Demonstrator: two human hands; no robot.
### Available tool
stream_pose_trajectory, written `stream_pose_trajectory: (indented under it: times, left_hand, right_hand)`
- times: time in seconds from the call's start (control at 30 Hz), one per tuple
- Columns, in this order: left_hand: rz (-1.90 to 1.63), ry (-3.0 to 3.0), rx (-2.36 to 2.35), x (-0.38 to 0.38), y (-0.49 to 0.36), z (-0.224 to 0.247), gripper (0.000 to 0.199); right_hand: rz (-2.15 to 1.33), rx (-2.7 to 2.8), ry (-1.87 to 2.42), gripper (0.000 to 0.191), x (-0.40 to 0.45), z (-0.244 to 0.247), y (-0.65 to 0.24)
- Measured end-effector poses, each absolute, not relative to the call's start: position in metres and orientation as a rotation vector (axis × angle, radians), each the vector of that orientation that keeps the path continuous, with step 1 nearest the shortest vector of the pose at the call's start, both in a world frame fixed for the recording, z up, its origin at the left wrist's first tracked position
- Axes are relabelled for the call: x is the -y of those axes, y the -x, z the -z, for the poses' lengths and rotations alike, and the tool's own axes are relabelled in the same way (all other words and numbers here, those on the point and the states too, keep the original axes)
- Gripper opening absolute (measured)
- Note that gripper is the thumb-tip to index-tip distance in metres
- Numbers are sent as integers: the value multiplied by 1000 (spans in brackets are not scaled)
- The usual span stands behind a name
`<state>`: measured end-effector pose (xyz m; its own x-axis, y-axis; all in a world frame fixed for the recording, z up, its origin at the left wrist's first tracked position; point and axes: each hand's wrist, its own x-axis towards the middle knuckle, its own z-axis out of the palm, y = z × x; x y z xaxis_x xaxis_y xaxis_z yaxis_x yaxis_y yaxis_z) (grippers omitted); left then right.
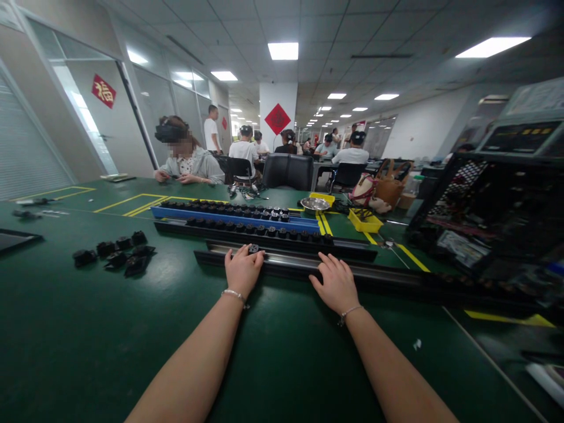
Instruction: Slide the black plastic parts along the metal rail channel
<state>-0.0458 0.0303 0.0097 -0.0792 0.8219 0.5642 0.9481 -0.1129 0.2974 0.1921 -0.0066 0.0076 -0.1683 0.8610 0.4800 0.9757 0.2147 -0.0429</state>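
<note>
Setting the thumb and fingertips of the bare left hand point(244, 271) around a small, rounded black piece point(254, 249), sitting in a long, straight black rail point(379, 275) with a shiny grey channel, near its left end; unable to tell whether pinching the piece or only touching it. Resting the bare right hand point(338, 283) farther along the rail, with fingers spreading wide and thumb lying at the near edge.

Seeing a matt green counter point(286, 358) stretching from that edge back between both forearms, with a small white scrap point(418, 344) lying beyond the right one. Finding more green surface between the rail's left end and a loose cluster of angular black pieces point(117, 259). Having less room behind: meeting a second long black rail point(170, 228), then a long blue rail point(304, 224), both bearing rows of black pieces. Facing a bulky, open dark metal case point(462, 217) at right, near the rail's dim far end. Seeing a shallow round metal bowl point(314, 204) and a yellow plastic bin point(365, 221) standing toward the far edge.
</note>
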Motion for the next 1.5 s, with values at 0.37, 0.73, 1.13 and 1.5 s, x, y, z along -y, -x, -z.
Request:
stream_pose_trajectory:
  times: [0.37,0.73,1.13,1.5]
  left_hand:
    - [1001,1985,1955,-30,44,-8,32]
    - [928,1989,1926,-27,41,-7,31]
    - [948,1938,1961,-30,47,-6,33]
    - [971,1851,2050,-34,57,-8,32]
  right_hand:
    - [415,1970,1714,20,7,-4,-184]
    - [410,1929,1736,20,7,-3,-181]
    - [377,1931,1720,20,6,-4,-182]
    - [380,1928,1730,22,5,-3,-183]
